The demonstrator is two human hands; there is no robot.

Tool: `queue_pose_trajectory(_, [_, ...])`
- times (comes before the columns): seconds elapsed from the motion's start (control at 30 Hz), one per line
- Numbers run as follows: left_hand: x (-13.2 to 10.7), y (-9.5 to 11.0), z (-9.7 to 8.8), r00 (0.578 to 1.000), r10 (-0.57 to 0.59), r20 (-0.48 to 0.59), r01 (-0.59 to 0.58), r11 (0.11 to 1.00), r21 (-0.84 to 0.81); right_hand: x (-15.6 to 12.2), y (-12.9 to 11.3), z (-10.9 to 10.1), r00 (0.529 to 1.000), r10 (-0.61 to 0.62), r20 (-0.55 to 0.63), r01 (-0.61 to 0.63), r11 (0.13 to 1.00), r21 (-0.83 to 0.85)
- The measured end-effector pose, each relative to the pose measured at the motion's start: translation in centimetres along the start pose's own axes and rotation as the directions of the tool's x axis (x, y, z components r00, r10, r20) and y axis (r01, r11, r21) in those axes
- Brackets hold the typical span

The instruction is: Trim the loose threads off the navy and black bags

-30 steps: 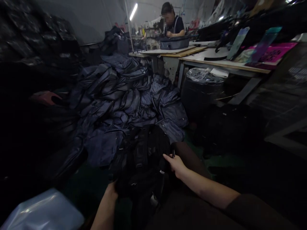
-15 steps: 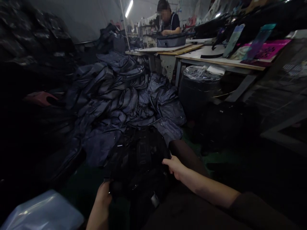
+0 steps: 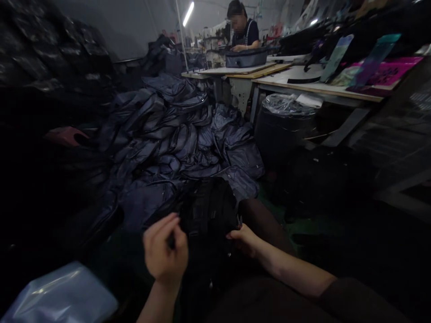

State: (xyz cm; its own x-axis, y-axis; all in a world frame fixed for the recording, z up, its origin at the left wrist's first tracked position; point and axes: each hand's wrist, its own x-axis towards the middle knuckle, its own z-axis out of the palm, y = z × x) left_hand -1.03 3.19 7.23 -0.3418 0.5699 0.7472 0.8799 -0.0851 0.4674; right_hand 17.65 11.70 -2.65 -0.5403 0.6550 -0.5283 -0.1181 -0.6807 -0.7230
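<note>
While L hand is raised over blk bag, fingers curled (contents: can't tell), R hand grips bag's R side. Bag: by knee, nr pile of dk bags. Beyond: table w/ grey bag; co-worker behind.

Darkness Swallows the Detail

And look at the black backpack, its lower outline lost in the gloom! The left hand covers part of it; whether those fingers pinch anything, you cannot tell. At the right hand, some fingers are out of sight, the slim shiny object too small to name. The plastic package? Cut by the bottom edge!
</note>
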Motion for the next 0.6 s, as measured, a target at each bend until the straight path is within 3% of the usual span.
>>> queue_pose_trajectory(0.07, [-0.2, 1.4, 1.8, 0.950, 0.100, 0.297, -0.049, 0.983, -0.175, 0.0, -0.1, -0.1, 1.000, -0.013, 0.028, 0.013, 1.000, -0.012])
queue_pose_trajectory(0.13, [-0.7, 1.4, 4.0, 0.833, 0.052, 0.551, 0.081, 0.974, -0.214, 0.2, 0.0, -0.3, 0.999, -0.032, 0.030, 0.032, 0.999, -0.022])
queue_pose_trajectory(0.17, [-0.9, 1.0, 5.1, 0.784, 0.006, 0.620, 0.145, 0.970, -0.194, 0.3, 0.2, -0.4, 0.999, -0.039, 0.025, 0.040, 0.999, -0.026])
queue_pose_trajectory(0.23, [-1.3, -0.4, 6.7, 0.739, -0.045, 0.673, 0.207, 0.965, -0.162, 0.4, 0.5, -0.6, 0.999, -0.045, 0.011, 0.046, 0.998, -0.036])
queue_pose_trajectory(0.33, [-1.5, -2.6, 7.8, 0.713, -0.062, 0.699, 0.241, 0.957, -0.160, 0.6, 0.9, -1.2, 0.999, -0.042, 0.012, 0.042, 0.998, -0.053])
queue_pose_trajectory(0.47, [-1.2, -3.8, 7.0, 0.675, -0.070, 0.734, 0.267, 0.951, -0.156, 0.9, 1.4, -1.8, 0.998, -0.053, 0.030, 0.055, 0.996, -0.071])
queue_pose_trajectory(0.6, [-0.6, -2.6, 6.1, 0.634, -0.064, 0.771, 0.267, 0.953, -0.140, 1.1, 1.8, -1.8, 0.994, -0.078, 0.072, 0.085, 0.992, -0.097])
